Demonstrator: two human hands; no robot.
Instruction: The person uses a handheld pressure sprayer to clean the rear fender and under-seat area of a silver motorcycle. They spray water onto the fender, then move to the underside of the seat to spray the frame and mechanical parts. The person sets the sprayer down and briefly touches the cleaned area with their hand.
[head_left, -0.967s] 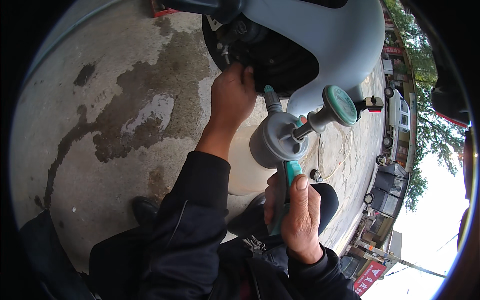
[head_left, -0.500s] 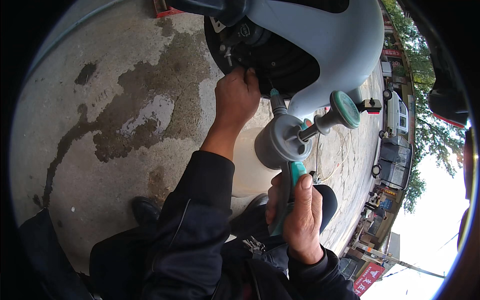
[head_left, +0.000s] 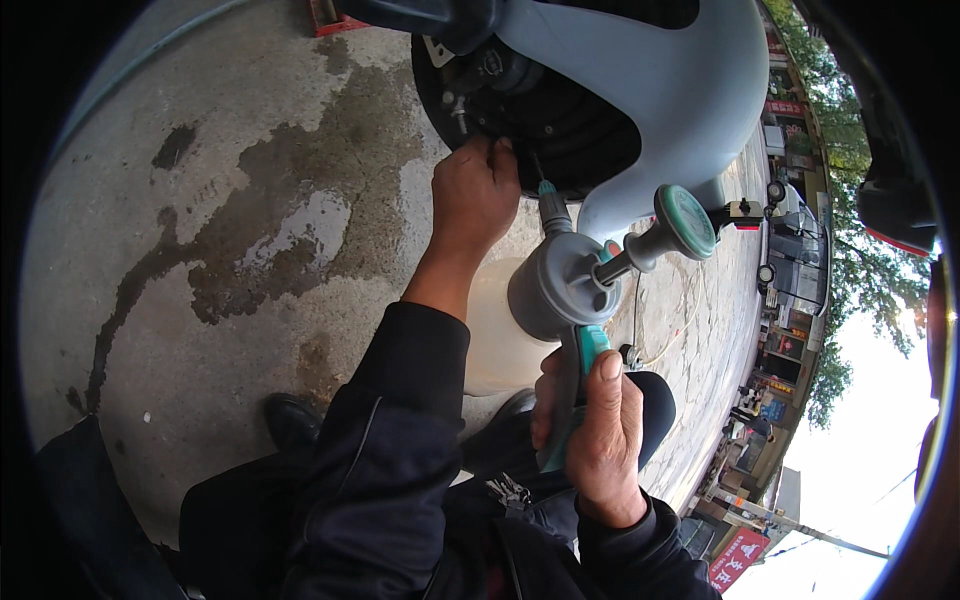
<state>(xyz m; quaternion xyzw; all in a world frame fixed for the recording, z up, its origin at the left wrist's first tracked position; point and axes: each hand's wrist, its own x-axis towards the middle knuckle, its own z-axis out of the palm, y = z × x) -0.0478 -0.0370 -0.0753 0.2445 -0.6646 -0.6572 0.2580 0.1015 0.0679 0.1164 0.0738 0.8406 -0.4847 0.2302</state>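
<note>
My right hand (head_left: pixel 605 430) is wrapped round the grey and green handle of a pump sprayer (head_left: pixel 560 285), thumb on top near the green trigger. The sprayer has a grey cap, a pump knob and a pale translucent tank, tilted between my arms. Its green-tipped nozzle (head_left: pixel 547 190) points at a dark wheel (head_left: pixel 560 130) under a pale grey vehicle body (head_left: pixel 670 90). A thin line shows between nozzle and wheel. My left hand (head_left: pixel 475 190) reaches to the wheel's lower side, fingers pinched below a metal fitting (head_left: pixel 460 115). Whatever lies in that pinch is hidden.
Wet patches (head_left: pixel 270 215) darken the concrete on the left. A red object (head_left: pixel 330 18) stands at the upper edge, and a hose (head_left: pixel 130 75) runs at upper left. A dark three-wheeled vehicle (head_left: pixel 800 260) is on the road to the right, before shopfronts.
In the background, the dark three-wheeled vehicle has moved up the picture and now covers most of the white van. The sprayer has shifted very slightly; both hands keep almost the same place and hold.
</note>
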